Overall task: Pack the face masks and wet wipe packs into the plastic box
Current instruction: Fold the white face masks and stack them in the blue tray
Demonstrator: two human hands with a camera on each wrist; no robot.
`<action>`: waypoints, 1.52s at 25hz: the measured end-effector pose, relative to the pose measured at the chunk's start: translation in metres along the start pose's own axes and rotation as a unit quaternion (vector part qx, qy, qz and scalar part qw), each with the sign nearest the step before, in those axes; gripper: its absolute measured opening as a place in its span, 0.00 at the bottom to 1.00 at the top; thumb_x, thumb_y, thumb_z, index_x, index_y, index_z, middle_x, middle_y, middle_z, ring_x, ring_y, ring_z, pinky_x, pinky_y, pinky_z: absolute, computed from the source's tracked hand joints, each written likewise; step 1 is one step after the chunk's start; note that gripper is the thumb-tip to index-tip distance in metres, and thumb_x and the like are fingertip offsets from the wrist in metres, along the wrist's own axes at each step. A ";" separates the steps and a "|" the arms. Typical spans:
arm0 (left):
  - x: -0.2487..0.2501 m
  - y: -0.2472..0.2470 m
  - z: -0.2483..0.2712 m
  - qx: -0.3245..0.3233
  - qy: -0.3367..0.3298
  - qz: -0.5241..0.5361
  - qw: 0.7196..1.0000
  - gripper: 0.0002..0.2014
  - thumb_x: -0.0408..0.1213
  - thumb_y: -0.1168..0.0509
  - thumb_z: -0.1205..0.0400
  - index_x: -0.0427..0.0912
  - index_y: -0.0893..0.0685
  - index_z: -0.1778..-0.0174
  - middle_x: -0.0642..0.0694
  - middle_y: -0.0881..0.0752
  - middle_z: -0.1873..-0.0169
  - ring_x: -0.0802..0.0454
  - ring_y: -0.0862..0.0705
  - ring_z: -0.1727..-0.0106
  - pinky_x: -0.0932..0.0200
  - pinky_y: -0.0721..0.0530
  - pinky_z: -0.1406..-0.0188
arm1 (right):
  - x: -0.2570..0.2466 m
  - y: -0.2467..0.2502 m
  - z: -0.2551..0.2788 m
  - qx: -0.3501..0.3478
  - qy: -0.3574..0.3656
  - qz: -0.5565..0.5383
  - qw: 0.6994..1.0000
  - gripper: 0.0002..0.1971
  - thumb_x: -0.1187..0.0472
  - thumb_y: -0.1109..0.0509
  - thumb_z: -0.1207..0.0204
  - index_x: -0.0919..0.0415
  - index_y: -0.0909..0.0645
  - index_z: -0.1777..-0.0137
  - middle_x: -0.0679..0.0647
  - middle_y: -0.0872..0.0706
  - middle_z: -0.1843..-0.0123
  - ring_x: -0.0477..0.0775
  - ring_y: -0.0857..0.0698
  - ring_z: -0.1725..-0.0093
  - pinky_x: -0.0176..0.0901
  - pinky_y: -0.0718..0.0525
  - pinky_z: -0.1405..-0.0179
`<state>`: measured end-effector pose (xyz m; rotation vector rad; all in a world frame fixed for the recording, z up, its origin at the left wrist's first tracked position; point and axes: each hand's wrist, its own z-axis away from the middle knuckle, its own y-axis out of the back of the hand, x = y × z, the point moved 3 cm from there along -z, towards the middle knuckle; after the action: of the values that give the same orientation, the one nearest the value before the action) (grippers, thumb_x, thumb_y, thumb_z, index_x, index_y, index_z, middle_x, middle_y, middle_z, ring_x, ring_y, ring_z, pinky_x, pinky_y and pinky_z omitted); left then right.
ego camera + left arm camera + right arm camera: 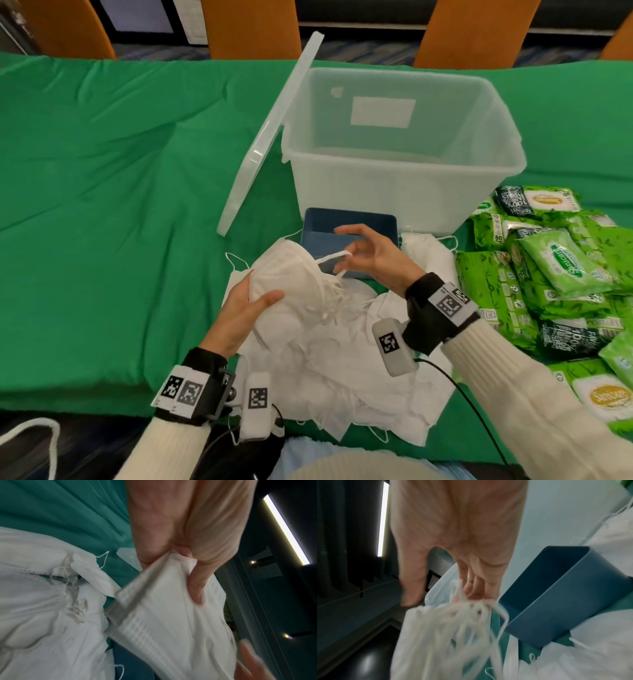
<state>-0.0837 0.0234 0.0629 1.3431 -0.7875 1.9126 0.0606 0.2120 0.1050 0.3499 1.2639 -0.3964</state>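
My left hand (251, 308) grips a bunch of face masks (291, 274) over the loose pile. My right hand (370, 253) hooks their ear loops (334, 257) so they don't snag. Wet wipe packs (548, 260) wait right. Plastic box (394, 185) beyond, open, looks empty.

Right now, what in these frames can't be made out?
- Mask count in the bundle the left hand holds: layers overlap, head view.
- Right hand grip on the ear loops: blurred, right wrist view.
- Blue tray contents: hand and masks cover it, head view.
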 end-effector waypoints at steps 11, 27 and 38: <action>-0.009 -0.005 0.003 0.036 -0.018 -0.048 0.998 0.36 0.54 0.24 0.39 0.48 0.22 0.35 0.47 0.15 0.38 0.48 0.17 0.36 0.40 0.22 0.32 | 0.034 -0.033 0.002 0.072 -0.024 0.059 0.995 0.36 0.67 0.21 0.34 0.52 0.32 0.27 0.53 0.16 0.52 0.55 0.15 0.46 0.56 0.21 0.33; -0.031 0.008 0.022 0.033 0.001 -0.016 0.999 0.35 0.55 0.21 0.43 0.52 0.20 0.40 0.51 0.13 0.42 0.52 0.15 0.38 0.49 0.19 0.36 | 0.040 -0.032 0.010 0.122 -0.075 0.186 0.972 0.34 0.66 0.26 0.30 0.53 0.37 0.26 0.59 0.20 0.46 0.58 0.20 0.45 0.49 0.21 0.36; -0.043 0.009 0.030 0.017 0.034 0.073 0.997 0.49 0.55 0.14 0.53 0.40 0.20 0.36 0.46 0.11 0.44 0.50 0.13 0.42 0.61 0.13 0.49 | 0.056 -0.041 0.025 0.081 -0.147 -0.294 0.941 0.09 0.77 0.37 0.23 0.67 0.22 0.47 0.62 0.18 0.62 0.54 0.16 0.66 0.50 0.10 0.55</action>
<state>-0.0630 -0.0128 0.0296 1.2632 -0.8430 2.0831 0.0768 0.1588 0.0566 0.0356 1.0243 -1.0289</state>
